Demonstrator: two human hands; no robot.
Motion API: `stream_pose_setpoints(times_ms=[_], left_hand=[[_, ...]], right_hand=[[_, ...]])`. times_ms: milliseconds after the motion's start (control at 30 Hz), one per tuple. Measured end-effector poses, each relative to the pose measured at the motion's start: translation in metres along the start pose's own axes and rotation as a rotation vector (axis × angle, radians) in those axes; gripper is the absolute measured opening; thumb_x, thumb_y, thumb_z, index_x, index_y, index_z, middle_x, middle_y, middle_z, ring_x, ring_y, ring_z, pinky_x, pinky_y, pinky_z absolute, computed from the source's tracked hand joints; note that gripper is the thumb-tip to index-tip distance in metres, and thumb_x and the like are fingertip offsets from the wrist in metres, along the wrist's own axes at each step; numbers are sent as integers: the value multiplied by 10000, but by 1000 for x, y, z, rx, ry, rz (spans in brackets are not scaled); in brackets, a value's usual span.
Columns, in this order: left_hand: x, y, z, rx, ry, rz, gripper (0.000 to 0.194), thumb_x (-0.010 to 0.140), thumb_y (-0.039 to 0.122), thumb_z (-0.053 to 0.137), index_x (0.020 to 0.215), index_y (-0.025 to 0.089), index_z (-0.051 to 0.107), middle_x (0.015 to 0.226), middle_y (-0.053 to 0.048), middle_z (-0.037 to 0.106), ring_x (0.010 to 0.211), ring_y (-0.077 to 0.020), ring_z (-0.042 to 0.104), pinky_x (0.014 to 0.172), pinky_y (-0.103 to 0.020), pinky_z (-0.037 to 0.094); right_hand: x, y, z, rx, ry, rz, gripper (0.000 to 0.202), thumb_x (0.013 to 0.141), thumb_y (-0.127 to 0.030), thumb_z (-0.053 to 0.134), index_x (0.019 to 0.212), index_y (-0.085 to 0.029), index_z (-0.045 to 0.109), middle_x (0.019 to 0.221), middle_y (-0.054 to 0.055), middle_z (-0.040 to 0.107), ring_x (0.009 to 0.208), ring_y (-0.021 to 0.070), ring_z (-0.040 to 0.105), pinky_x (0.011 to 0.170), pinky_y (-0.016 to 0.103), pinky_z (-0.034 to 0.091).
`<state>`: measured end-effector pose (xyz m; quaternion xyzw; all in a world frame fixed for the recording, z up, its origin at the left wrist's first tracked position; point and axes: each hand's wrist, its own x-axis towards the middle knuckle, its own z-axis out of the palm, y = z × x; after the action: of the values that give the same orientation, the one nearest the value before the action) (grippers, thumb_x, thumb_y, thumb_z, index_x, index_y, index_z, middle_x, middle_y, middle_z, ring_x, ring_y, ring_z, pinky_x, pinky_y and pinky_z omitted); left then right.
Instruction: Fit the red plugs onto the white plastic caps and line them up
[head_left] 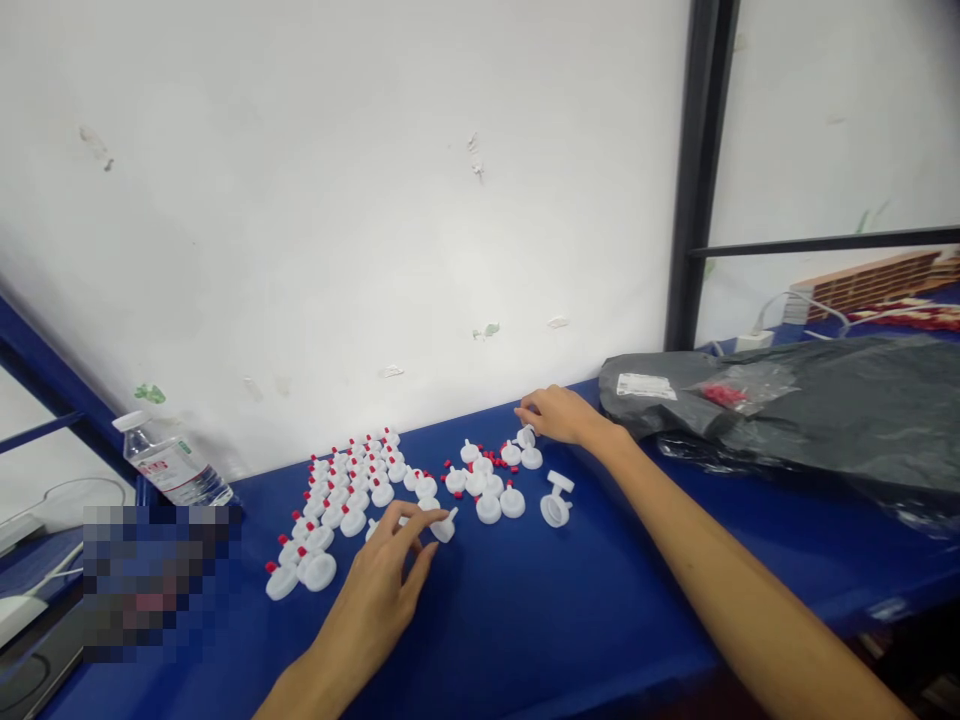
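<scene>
My left hand (397, 562) is closed, with thumb and index finger at a white spouted cap (444, 527) whose thin nozzle points up and right. More white caps are partly hidden behind its fingers. Farther back, my right hand (556, 413) has its fingers bent together beside a few white caps (531, 457); whatever its fingertips hold is too small to make out. Loose red tips (491, 460) lie among a middle cluster of white caps (475, 482). To the left, several white caps with red tips (352, 520) stand in slanted rows.
On the blue table (510, 620), white caps (556, 510) lie apart at right. A water bottle (174, 462) leans at the left. A dark grey plastic bag (810, 400) with a small clear bag of red pieces (726, 394) covers the right rear. A black post (691, 180) rises behind.
</scene>
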<state>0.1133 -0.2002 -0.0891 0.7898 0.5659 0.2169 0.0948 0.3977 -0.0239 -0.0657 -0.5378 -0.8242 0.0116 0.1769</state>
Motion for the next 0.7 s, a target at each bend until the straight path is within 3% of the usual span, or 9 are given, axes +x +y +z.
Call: stream_pose_setpoints(times_ms=[133,267,400,467,533,700], left_hand=[[-8,0,-5,33,17,2,317,989,343,425,1230,303,626,1088,-52,634,746,-168,622,740,-314,549],[-14,-8,-27,210,244,10,315,984,375,414,1132,287,677,1073,-77,659,988,-245,611,911,-382,506],[-21,-40,-48,521,402,-87,425,932,481,456,1203,238,675,1291,-153,572,1244,-364,478,1053,-535,394],[-25,-62,-52,624,387,-197,567,908,568,455,1336,231,612,1447,-183,450,1360,-447,353,1051,-622,355],[-28,-83,-52,643,299,-267,654,896,630,447,1428,262,539,1539,-180,348,1427,-495,235,1044,-663,332],[-21,-114,-56,475,134,-276,630,953,617,365,1503,318,429,1581,-124,332,1465,-422,240,1099,-621,313]], right_hand=[[-1,-2,-1,4,6,-7,347,991,-391,462,917,-217,753,903,86,765,781,198,684,623,250,375],[-2,-3,-3,4,-2,-12,352,998,-383,460,872,-217,743,876,79,764,757,190,686,613,245,377],[-2,-4,-2,7,-7,-6,350,998,-383,461,878,-216,744,866,82,764,749,192,687,617,243,381],[-1,-4,-1,10,-12,-2,346,992,-383,467,884,-214,750,865,86,765,750,196,688,618,244,386],[-1,-4,0,11,-13,-1,346,986,-385,471,891,-214,756,868,91,765,753,204,688,617,249,385],[0,-4,3,5,-22,1,358,979,-399,463,872,-222,756,854,90,760,746,214,681,620,264,373]])
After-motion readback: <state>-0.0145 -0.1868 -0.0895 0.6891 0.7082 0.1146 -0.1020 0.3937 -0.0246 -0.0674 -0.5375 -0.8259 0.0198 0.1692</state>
